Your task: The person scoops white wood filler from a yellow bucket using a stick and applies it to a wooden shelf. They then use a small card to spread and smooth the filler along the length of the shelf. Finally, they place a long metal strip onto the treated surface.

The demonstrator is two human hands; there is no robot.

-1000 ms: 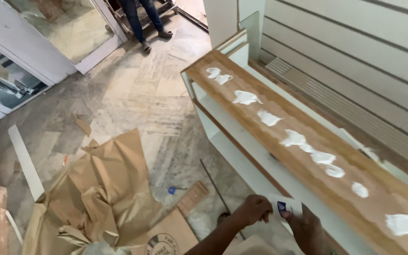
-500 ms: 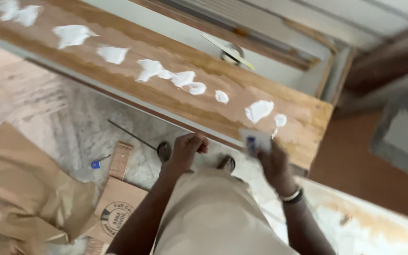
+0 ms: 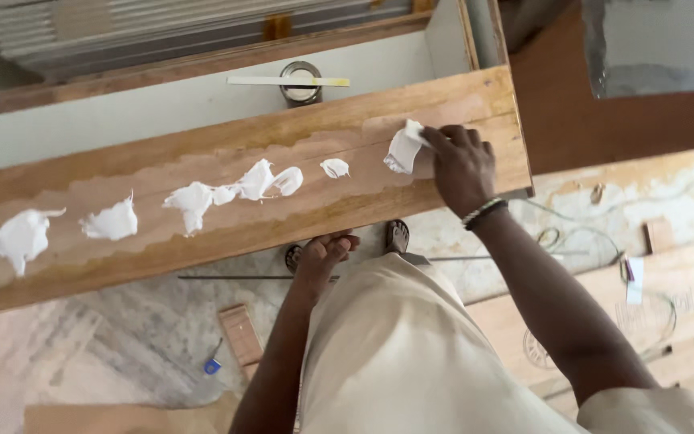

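Observation:
A long wooden board (image 3: 202, 233) lies across the view with several blobs of white paste (image 3: 194, 201) along it. My right hand (image 3: 461, 165) rests on the board's right end and grips a small flat spreader card (image 3: 413, 133) pressed into the rightmost white blob (image 3: 402, 153). My left hand (image 3: 324, 251) hangs just below the board's near edge with its fingers curled, holding nothing that I can see. A beaded band sits on my right wrist.
An open tin (image 3: 300, 83) with a flat stick (image 3: 287, 80) across it stands on the white shelf behind the board. Below are a stone floor, a small wooden block (image 3: 240, 333), a blue item (image 3: 212, 366), cardboard sheets (image 3: 644, 321) and my sandalled feet (image 3: 398, 235).
The view has swung round to face the board squarely. My right hand rose from below the board's edge onto its right end and set the spreader into the white blob.

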